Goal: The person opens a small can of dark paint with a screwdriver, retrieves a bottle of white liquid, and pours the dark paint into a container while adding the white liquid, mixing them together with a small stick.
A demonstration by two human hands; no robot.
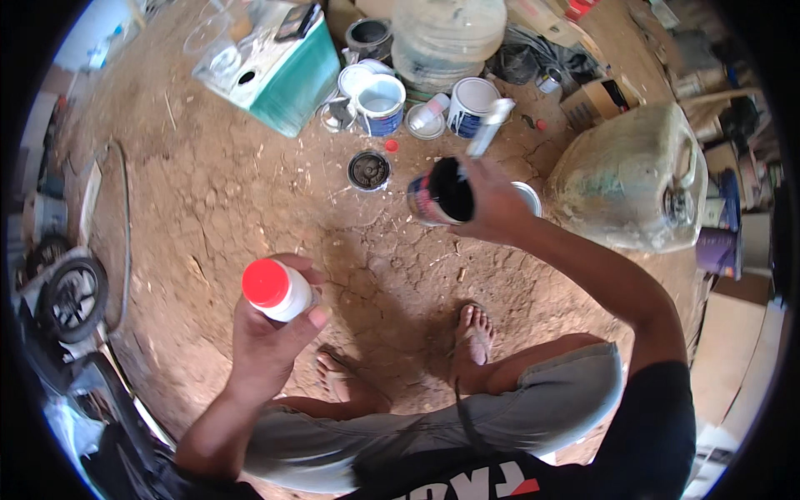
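Note:
My left hand (pixel 265 337) is wrapped round a small white plastic bottle (pixel 293 296) with a red screw cap, held upright over the ground. Farther off and to the right, my right hand (pixel 504 204) grips an open can (pixel 423 202) by its side. Its inside is black, and the mouth tips toward me. A blurred white stick-like thing (pixel 487 132) shows just beyond the right hand; whether it is held I cannot tell. On the dirt left of the can lies a round black-smeared lid (pixel 368 171). A light round rim (pixel 528 198) is partly hidden behind my wrist.
Open paint cans (pixel 381 104) and a white-lidded can (pixel 475 98) stand at the back, before a large cloudy water jug (pixel 448 37). A teal box (pixel 293 79) sits back left. At right is a dirty jerrycan (pixel 625 179); at left, a small wheel (pixel 73 298).

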